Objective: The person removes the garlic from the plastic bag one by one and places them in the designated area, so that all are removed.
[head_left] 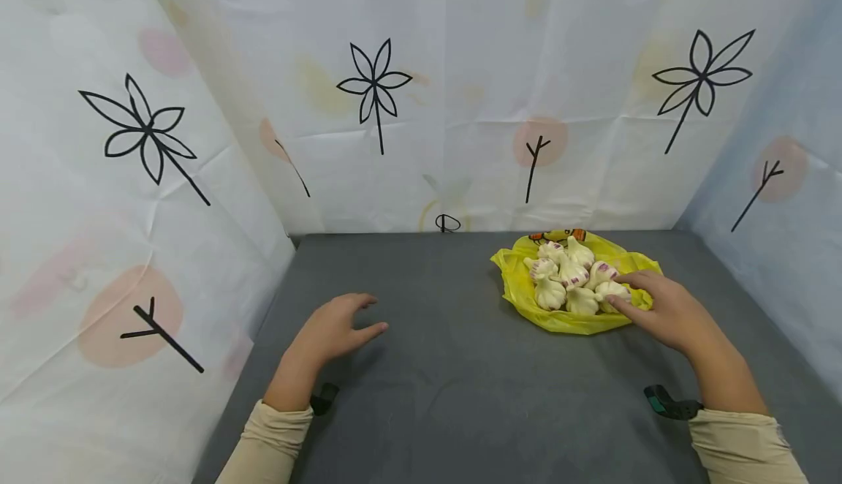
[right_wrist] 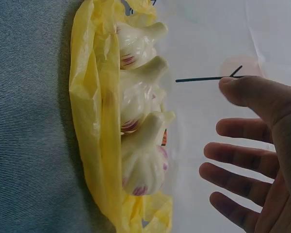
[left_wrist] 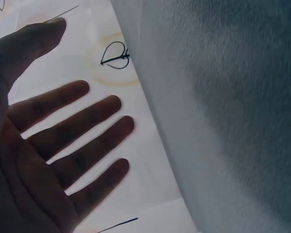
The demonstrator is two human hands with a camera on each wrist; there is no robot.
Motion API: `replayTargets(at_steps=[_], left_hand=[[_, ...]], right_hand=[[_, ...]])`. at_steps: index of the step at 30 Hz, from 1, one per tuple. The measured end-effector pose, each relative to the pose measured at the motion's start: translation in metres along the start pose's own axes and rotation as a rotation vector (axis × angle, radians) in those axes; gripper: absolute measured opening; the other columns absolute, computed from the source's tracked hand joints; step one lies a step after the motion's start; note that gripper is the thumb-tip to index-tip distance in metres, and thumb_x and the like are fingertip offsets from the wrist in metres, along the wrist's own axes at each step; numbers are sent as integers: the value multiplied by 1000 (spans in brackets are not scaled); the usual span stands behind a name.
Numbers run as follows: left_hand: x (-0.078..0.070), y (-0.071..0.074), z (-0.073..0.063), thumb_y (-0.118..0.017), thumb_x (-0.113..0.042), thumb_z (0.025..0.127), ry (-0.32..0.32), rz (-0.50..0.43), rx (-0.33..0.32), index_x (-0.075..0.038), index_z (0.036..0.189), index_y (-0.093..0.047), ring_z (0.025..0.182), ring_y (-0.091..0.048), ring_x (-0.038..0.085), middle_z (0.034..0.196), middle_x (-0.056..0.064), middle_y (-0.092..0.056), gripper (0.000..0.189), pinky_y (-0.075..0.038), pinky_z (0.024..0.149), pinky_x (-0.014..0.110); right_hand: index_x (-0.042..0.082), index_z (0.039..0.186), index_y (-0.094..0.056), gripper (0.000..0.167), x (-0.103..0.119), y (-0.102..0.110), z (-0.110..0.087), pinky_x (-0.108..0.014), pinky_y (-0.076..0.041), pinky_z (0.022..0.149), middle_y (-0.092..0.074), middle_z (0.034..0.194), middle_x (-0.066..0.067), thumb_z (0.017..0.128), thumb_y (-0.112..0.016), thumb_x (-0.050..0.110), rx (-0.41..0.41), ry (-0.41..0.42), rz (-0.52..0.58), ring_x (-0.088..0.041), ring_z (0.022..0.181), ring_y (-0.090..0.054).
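Note:
A yellow plastic bag (head_left: 539,314), its sides spread low, lies at the right of the grey table and holds several garlic bulbs (head_left: 572,274). These are whitish with purple streaks. My right hand (head_left: 671,312) hovers at the bag's right side, thumb and fingers apart. In the right wrist view a gap shows between that hand (right_wrist: 262,150) and the nearest garlic bulb (right_wrist: 145,160). Over the table's left part is my left hand (head_left: 334,330), with nothing in it. Its fingers are spread and nearly straight in the left wrist view.
The grey table (head_left: 447,396) is bounded at the back by a white cloth (head_left: 473,45) with leaf and twig drawings. Similar cloth walls stand at the left (head_left: 66,235) and right (head_left: 796,265). Each wrist wears a dark strapped device.

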State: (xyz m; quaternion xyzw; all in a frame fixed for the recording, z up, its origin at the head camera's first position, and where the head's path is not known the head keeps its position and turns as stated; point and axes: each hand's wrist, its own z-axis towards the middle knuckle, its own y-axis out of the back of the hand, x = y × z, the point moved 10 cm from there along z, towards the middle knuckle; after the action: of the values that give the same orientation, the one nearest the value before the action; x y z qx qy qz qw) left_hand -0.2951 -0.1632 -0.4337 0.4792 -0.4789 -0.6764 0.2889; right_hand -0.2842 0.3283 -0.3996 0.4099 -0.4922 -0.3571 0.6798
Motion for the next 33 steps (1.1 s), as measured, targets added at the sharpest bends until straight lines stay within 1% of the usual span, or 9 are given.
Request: replayTargets(at_steps=[2, 6, 9, 15, 20, 23, 26, 29, 33], left_hand=[[-7, 0, 2, -77, -43, 98, -51, -9, -33, -7, 138, -69, 125, -69, 31, 136, 11, -71, 54, -57, 103, 53], [-25, 1, 5, -80, -37, 97, -148, -26, -99, -8, 130, -73, 123, -69, 31, 130, 10, -74, 45, -57, 104, 52], [-38, -2, 9, -81, -36, 96, -189, -49, -113, -8, 128, -74, 121, -69, 30, 128, 9, -74, 42, -57, 103, 51], [-53, -18, 20, -80, -36, 97, -215, -100, -97, -10, 129, -74, 125, -67, 29, 131, 8, -73, 41, -56, 106, 49], [-60, -26, 25, -80, -35, 97, -251, -130, -113, -9, 129, -73, 124, -67, 28, 130, 8, -72, 41, -56, 104, 49], [-62, -29, 26, -80, -34, 97, -255, -144, -119, -11, 128, -73, 124, -66, 28, 130, 7, -71, 40, -56, 104, 49], [-63, -32, 28, -80, -34, 98, -254, -163, -118, -11, 129, -73, 126, -66, 28, 131, 7, -71, 39, -56, 105, 49], [-66, -35, 31, -79, -34, 98, -252, -177, -113, -11, 130, -73, 127, -65, 26, 132, 5, -71, 40, -55, 107, 48], [-75, -36, 35, -78, -34, 99, -252, -212, -105, -14, 131, -72, 129, -64, 25, 133, 4, -70, 38, -55, 108, 48]], right_hand=[[-5, 136, -66, 55, -4, -1, -1, -74, -48, 95, -64, 137, -33, 104, -69, 40, -15, -21, 34, -55, 124, -58], [-4, 138, -65, 54, -14, -3, -5, -72, -49, 94, -63, 137, -32, 105, -69, 38, -57, -56, 113, -54, 121, -59], [-4, 138, -65, 51, -21, -3, -6, -72, -49, 95, -63, 137, -32, 106, -67, 35, -100, -63, 150, -53, 122, -59], [-7, 136, -64, 46, -36, -2, -7, -73, -47, 96, -60, 137, -32, 107, -66, 29, -191, -83, 200, -53, 127, -54], [-8, 140, -60, 51, -56, -3, -6, -76, -43, 99, -51, 145, -36, 107, -66, 31, -232, -152, 240, -57, 133, -47], [-9, 143, -57, 53, -68, -3, -6, -77, -41, 101, -46, 149, -39, 108, -63, 32, -258, -190, 272, -60, 134, -43], [-9, 146, -54, 55, -83, -3, -6, -77, -40, 103, -43, 151, -40, 110, -60, 32, -279, -240, 283, -59, 135, -42], [-9, 151, -48, 59, -97, -6, -7, -77, -40, 103, -40, 153, -41, 111, -56, 34, -272, -291, 267, -60, 135, -40], [-8, 159, -38, 67, -111, -11, -6, -78, -39, 101, -31, 158, -44, 112, -50, 39, -218, -340, 218, -64, 135, -38]])
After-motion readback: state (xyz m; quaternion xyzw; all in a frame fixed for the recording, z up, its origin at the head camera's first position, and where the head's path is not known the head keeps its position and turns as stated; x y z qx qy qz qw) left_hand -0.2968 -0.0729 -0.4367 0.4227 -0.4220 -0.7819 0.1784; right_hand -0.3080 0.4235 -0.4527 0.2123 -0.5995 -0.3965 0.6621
